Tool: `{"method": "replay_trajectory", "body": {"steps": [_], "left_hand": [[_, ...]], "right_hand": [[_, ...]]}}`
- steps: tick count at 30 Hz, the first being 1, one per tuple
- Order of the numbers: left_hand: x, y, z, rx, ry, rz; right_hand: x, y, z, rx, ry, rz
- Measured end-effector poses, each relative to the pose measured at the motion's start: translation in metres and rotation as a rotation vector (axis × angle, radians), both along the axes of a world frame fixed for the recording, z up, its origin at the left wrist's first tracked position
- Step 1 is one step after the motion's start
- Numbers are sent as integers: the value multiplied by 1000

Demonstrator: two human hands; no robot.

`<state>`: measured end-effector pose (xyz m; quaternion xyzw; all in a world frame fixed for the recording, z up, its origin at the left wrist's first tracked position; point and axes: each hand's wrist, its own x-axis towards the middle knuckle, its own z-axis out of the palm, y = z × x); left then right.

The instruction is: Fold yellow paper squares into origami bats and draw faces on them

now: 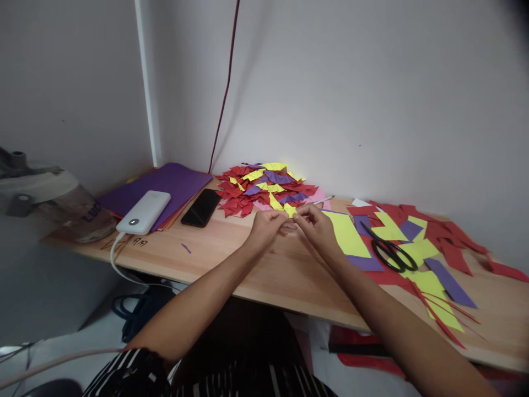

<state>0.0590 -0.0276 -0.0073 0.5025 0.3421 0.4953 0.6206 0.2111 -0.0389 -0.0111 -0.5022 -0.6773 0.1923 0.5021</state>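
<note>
Between my two hands, just above the wooden table, is a small folded piece of yellow paper. My left hand pinches its left edge, and my right hand pinches its right edge. Fingers cover part of the paper, so its full shape is hidden. Right behind my hands lies a heap of folded paper pieces in red, yellow and purple. Close to my right hand are flat yellow sheets on top of purple ones.
Black scissors rest among paper scraps on the right. To the left are a black phone, a white power bank with a cable, purple sheets and a clear jug. A wall stands behind the table.
</note>
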Motion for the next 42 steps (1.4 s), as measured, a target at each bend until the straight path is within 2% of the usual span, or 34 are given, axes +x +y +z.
{"method": "replay_trajectory", "body": {"steps": [7,19,24,30,42], "left_hand": [[0,2,-3,40,73,-5],[3,-1,2,49,144,108],[3,0,0,30,137,111],[5,1,-3,31,131,112],[5,3,-6,48,134,62]], "right_hand": [[1,2,-2,3,-40,-29],[-1,3,-1,-22,-52,-1],[-1,6,-2,-79,63,64],[0,9,-2,-111,87,80],[0,4,0,-96,-15,44]]}}
